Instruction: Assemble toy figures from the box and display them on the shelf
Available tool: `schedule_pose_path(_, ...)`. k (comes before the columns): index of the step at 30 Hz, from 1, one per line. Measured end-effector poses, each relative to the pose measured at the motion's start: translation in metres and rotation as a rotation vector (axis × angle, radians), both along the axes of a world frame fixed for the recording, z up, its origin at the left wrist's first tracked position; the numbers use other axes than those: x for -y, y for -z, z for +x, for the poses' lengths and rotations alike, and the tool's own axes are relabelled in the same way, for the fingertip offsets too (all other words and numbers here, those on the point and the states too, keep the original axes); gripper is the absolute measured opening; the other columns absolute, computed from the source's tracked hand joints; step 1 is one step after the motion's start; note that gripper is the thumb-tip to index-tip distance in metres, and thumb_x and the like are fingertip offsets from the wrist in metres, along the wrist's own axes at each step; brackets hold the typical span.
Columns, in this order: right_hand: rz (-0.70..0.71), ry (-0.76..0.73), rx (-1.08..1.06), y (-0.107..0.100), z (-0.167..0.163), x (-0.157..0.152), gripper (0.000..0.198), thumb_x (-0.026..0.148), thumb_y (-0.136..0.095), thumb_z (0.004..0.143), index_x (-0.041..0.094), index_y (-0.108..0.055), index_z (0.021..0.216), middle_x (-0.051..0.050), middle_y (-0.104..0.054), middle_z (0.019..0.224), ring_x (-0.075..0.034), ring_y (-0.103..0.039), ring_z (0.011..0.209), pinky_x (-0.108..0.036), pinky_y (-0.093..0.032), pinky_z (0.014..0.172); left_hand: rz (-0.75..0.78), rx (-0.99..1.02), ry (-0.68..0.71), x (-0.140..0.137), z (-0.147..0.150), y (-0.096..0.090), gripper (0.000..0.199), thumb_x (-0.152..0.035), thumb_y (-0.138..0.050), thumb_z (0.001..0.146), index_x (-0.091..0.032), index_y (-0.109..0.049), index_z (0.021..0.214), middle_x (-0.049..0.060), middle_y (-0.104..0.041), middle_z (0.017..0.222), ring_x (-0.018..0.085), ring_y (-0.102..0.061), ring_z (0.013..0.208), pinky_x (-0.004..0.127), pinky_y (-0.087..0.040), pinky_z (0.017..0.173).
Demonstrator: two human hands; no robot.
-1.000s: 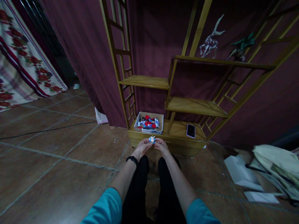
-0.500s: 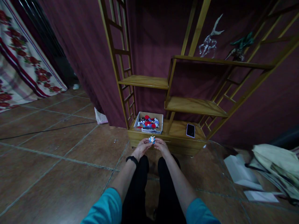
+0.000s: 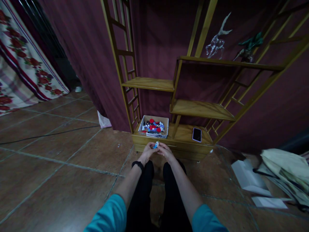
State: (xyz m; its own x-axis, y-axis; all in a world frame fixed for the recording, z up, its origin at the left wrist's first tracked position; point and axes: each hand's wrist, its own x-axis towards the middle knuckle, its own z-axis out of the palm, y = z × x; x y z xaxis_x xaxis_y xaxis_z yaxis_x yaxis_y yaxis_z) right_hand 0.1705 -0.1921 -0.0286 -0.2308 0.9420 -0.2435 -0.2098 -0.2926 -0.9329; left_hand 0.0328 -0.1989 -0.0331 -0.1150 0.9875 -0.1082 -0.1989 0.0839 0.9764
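Between my two hands is a small blue-and-white figurine (image 3: 156, 144), held in front of the low cabinet. The fingers of my left hand (image 3: 147, 152) pinch it from the left. My right hand (image 3: 166, 151) grips it from the right, its fingertips close to those of the left. Just beyond the hands, a shallow cardboard box (image 3: 142, 133) stands on the cabinet top. Many small red, blue, white and black pieces (image 3: 153, 126) lie heaped in it; their kinds are too small to make out.
A wooden shelf unit (image 3: 202, 109) rises ahead, with a phone (image 3: 197, 134) on its base. Its upper shelf holds a clear deer figure (image 3: 215, 45) and a dark green ornament (image 3: 249, 46). White boxes (image 3: 249, 178) and a pale bag (image 3: 285, 166) lie right; a cable (image 3: 53, 133) crosses the floor left.
The figurine has been turned in my fingers, from facing me to a more sideways angle. My hands have come slightly closer together around it.
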Motion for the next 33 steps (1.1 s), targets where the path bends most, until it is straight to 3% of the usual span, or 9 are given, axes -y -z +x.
schedule_pose_path(6, 0.021, -0.009, -0.018, 0.002, -0.003, -0.001, 0.039, 0.04, -0.07, 0.066, 0.028, -0.063, 0.102, -0.001, -0.067, 0.097, -0.019, -0.064, 0.089, -0.035, -0.051, 0.08, 0.071, -0.21, -0.03, -0.002, 0.004, 0.002, 0.044, -0.017, -0.078, 0.048, -0.015, -0.058, 0.087, -0.003, -0.057, 0.073, 0.01, -0.054, 0.067, 0.025, -0.043, 0.068)
schedule_pose_path(12, 0.058, 0.019, -0.053, 0.005, -0.004, -0.003, 0.036, 0.038, -0.071, 0.063, 0.026, -0.062, 0.096, -0.001, -0.067, 0.099, -0.02, -0.064, 0.092, -0.034, -0.053, 0.076, 0.123, -0.41, -0.059, -0.004, 0.006, 0.004, 0.039, -0.017, -0.078, 0.046, -0.016, -0.064, 0.082, 0.002, -0.059, 0.083, 0.014, -0.055, 0.076, 0.027, -0.044, 0.073)
schedule_pose_path(20, 0.033, 0.034, -0.019, 0.005, 0.0, -0.004, 0.04, 0.034, -0.07, 0.061, 0.025, -0.061, 0.099, -0.002, -0.066, 0.102, -0.019, -0.064, 0.09, -0.034, -0.052, 0.076, 0.095, -0.252, 0.081, -0.004, 0.003, 0.008, 0.041, -0.021, -0.077, 0.051, -0.016, -0.061, 0.088, 0.001, -0.064, 0.079, 0.013, -0.057, 0.071, 0.028, -0.046, 0.071)
schedule_pose_path(33, 0.017, 0.011, 0.012, -0.012, 0.0, 0.004, 0.04, 0.035, -0.068, 0.064, 0.03, -0.062, 0.103, 0.001, -0.067, 0.103, -0.02, -0.061, 0.098, -0.033, -0.05, 0.081, 0.132, -0.317, 0.009, 0.0, 0.007, -0.001, 0.038, -0.017, -0.076, 0.05, -0.017, -0.056, 0.082, -0.003, -0.059, 0.075, 0.011, -0.054, 0.07, 0.024, -0.042, 0.068)
